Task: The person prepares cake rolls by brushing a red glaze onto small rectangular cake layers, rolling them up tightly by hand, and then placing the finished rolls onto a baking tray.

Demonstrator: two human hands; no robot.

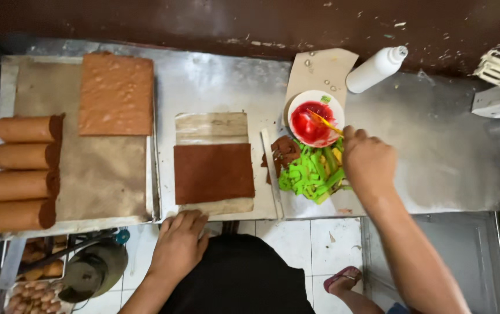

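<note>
The left hand [179, 244] rests with fingers loosely bent on the table's [424, 145] front edge, touching the paper [212, 128] under the brown cake sheet [213, 172]. The right hand [368, 160] is closed around a yellow brush [325, 123] reaching into the red bowl [315, 118] near the back edge. Bare metal lies to the right.

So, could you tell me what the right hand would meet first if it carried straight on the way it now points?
Most likely the white bowl of red sauce: the right hand points up-left at it, already holding an orange-yellow utensil over its rim.
</note>
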